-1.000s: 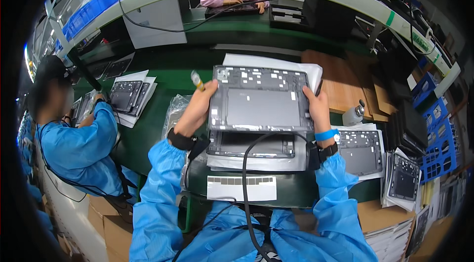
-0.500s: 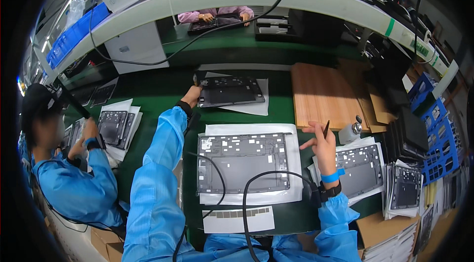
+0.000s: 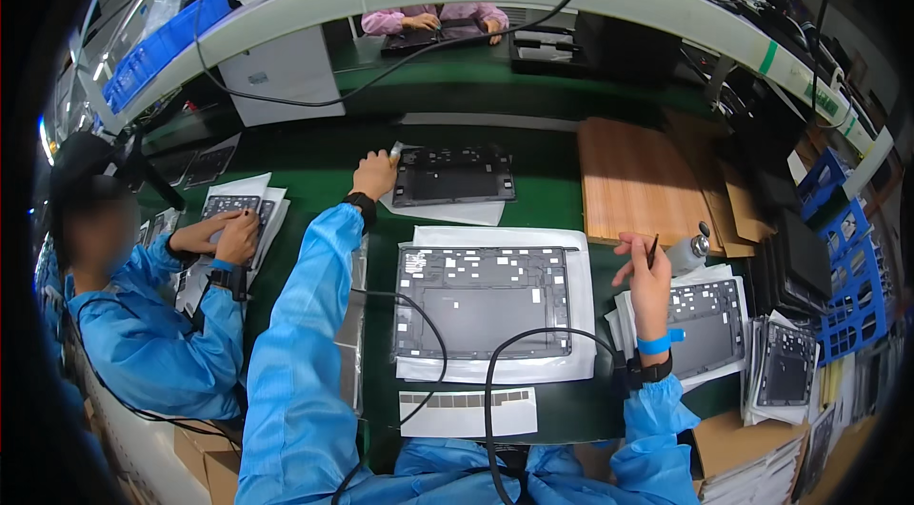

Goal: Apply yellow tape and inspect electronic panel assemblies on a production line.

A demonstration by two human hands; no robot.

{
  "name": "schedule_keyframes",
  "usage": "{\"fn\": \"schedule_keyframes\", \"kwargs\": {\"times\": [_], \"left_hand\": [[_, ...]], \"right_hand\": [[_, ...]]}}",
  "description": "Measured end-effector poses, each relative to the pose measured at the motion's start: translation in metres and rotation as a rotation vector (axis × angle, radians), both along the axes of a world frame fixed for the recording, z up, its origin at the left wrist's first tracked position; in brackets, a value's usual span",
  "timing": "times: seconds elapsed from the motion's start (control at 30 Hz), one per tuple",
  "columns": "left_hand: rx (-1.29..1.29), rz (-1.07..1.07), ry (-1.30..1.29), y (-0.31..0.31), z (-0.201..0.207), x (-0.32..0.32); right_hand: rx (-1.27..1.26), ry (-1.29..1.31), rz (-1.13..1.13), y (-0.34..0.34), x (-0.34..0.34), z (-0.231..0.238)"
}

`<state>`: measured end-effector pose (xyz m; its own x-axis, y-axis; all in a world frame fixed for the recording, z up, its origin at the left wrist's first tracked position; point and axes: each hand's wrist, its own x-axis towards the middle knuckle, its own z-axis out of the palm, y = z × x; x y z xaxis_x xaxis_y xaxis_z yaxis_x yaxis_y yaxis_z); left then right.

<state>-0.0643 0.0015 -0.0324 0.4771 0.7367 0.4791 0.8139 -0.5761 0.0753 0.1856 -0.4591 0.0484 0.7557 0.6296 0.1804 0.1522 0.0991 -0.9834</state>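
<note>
My left hand [image 3: 375, 174] is at the left edge of a dark tablet back panel [image 3: 452, 177], its fingers closed on the corner. That panel lies on white sheets at the far middle; a small pale piece shows by the fingertips. In front of me lies another grey tablet back panel [image 3: 481, 307] with white stickers, on white sheets. My right hand [image 3: 645, 281], raised to its right, holds a thin dark pointed tool [image 3: 653, 248], with some fingers stretched leftward. Nearer to me is a white strip sheet [image 3: 466, 413] bearing a row of brownish-grey pieces.
Right of my right hand stand a metal-topped bottle [image 3: 689, 250] and another panel [image 3: 706, 324] on sheets. A wooden board [image 3: 633, 183] lies behind, near a blue crate [image 3: 847, 267]. Black cables cross my work area. A co-worker in blue [image 3: 143, 334] works at left.
The far panel now lies flatter and squarer on its sheets; my left hand has shifted up along its edge. My view has moved slightly. The co-worker's hands have come together over a panel.
</note>
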Motion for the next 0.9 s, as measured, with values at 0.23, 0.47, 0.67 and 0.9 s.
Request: {"fn": "schedule_keyframes", "kwargs": {"times": [0.23, 0.47, 0.67, 0.9], "left_hand": [[-1.315, -0.449, -0.767, -0.167, 0.167, -0.046], [-1.711, -0.802, -0.548, -0.362, 0.156, -0.057], [-1.924, -0.815, -0.668, -0.379, 0.136, -0.063], [-0.772, -0.812, -0.266, -0.362, 0.127, -0.073]], "right_hand": [[0.009, -0.101, 0.168, -0.001, -0.062, 0.066], [0.026, -0.099, 0.507, 0.002, -0.164, 0.056], [0.089, -0.136, 0.456, -0.017, -0.178, 0.036], [0.102, 0.000, 0.473, 0.008, -0.139, 0.055]]}}
